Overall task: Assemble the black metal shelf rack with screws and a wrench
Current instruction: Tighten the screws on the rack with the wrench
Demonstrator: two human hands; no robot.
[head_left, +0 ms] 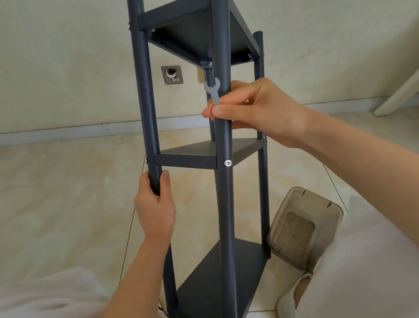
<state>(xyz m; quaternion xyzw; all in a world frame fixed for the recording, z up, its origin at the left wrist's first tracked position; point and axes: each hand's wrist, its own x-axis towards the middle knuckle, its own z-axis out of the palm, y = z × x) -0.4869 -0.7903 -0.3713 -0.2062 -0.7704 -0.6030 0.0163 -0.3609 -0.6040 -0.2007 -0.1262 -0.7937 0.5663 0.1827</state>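
Now, the black shelf rack (185, 161) stands upright on the tiled floor (54, 197), long axis vertical, posts pointing straight up. The left hand (156, 209) has its grip clenched round the front left post (144, 88), just under the middle shelf. The right hand (262, 108) pinches a small flat wrench (213, 90) between thumb and forefinger; the wrench is upright, open end on top, just beside the front right post (221, 56). A clear plastic container (308, 226) lies near the rack's base.

Forearms (128, 287) bare, with cream trousers (370, 271) and pale slip-on shoes (288, 304).
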